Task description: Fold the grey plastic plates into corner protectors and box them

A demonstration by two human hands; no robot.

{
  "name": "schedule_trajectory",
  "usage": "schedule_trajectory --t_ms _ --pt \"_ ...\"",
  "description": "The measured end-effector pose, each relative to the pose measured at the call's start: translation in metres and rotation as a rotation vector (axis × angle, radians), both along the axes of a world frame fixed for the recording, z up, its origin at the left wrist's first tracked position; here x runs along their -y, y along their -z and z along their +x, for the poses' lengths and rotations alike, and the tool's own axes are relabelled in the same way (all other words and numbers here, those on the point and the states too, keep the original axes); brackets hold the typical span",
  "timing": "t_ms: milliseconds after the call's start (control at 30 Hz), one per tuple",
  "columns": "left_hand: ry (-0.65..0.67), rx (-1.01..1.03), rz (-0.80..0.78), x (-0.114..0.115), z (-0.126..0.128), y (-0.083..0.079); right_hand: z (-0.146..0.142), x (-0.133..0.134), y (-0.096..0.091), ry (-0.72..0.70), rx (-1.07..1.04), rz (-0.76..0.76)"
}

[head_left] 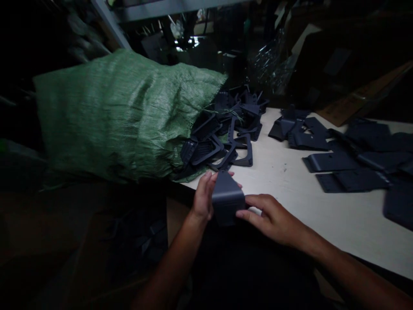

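Note:
A dark grey, bent plastic part [228, 196] is held between both hands at the table's near edge. My left hand [203, 196] wraps round its left side, with fingertips showing behind it. On its right side, my right hand [266, 215] pinches the lower edge between thumb and fingers. Just beyond lies a heap of dark plastic frames [206, 148] at the mouth of a green woven sack [129, 116]. More dark bent parts [335, 162] lie in a loose spread to the right.
The pale table [274, 181] runs off to the right. Below left, an open cardboard box [176, 215] holds dark pieces that are hard to make out. A cardboard flap [364, 97] and clear plastic wrap [271, 60] stand at the back. A metal rail [167, 9] crosses above.

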State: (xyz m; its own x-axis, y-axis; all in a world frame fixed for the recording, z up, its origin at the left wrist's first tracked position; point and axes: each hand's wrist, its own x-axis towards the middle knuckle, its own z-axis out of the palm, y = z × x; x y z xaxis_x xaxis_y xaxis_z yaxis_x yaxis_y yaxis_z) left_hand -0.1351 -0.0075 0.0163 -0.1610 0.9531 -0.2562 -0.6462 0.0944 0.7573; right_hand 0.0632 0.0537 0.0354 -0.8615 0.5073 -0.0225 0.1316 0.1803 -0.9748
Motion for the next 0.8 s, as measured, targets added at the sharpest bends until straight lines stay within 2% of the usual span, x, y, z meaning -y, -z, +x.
schedule_trajectory --t_ms 33,100,200,267,400,600,800 --pt "0.066 0.061 -0.003 -0.002 0.002 -0.004 0.000 0.002 0.001 -0.047 0.029 0.060" --pt "0.111 0.131 0.021 -0.003 0.009 -0.011 -0.002 0.007 0.005 -0.063 0.033 0.043" --pt "0.001 0.102 0.068 -0.001 0.023 -0.015 -0.006 0.016 0.012 0.029 -0.008 -0.081" --pt "-0.076 0.023 0.112 0.002 0.028 -0.015 -0.009 0.021 0.014 0.077 -0.063 -0.104" --pt "-0.153 -0.095 0.171 0.007 0.026 -0.012 -0.015 0.028 0.019 0.104 -0.140 -0.042" --pt "-0.179 -0.134 0.215 0.019 0.016 -0.008 -0.022 0.035 0.028 0.099 -0.091 0.069" --pt "-0.193 -0.125 0.104 0.043 0.004 0.012 -0.030 0.044 0.030 0.017 0.081 -0.080"
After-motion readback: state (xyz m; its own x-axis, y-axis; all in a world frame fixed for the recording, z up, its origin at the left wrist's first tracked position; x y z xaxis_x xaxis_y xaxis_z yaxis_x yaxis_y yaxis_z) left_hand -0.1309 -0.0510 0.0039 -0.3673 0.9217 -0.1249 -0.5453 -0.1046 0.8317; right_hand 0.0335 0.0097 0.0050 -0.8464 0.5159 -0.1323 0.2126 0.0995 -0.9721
